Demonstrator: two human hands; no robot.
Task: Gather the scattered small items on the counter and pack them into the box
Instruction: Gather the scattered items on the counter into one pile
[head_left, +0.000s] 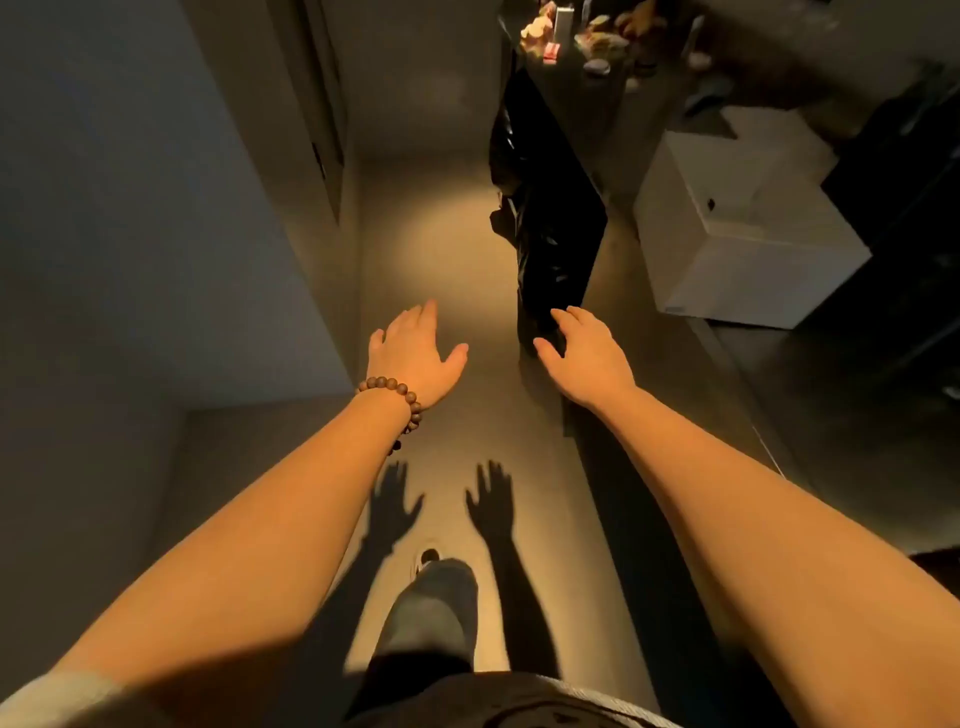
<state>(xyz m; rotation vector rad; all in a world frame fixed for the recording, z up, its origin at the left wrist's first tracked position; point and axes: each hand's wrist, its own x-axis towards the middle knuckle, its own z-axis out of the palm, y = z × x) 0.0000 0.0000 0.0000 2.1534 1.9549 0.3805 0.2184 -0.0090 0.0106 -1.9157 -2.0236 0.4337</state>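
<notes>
— Where's the box (737, 228)?

— Up on the dark counter (649, 322), over to the right. White cardboard, standing near the counter's front edge, flaps hard to make out from here.

— And the small items (587, 36)?

— Further along the same counter, at the far end, a blurred scatter of pale and pinkish things. Too small to tell what each one is. They sit well apart from the box.

— What are the hands doing?

— Both are stretched out in front, palms down, fingers spread and relaxed, holding nothing. The left hand (413, 358) hangs over the floor, with a string of brown beads (400, 400) round its wrist. The right hand (587, 353) is just at the near corner of the counter; I can't tell whether it touches.

— And the room?

— A narrow passage. Smooth floor (441, 249), lit warm yellow, with the shadows (441, 509) of both hands and arms lying on it. A plain grey wall (130, 234) runs along the left. Something black and shiny (545, 234) hangs down the counter's side. One trouser leg (436, 603) and a shoe (427, 558) show below.
</notes>
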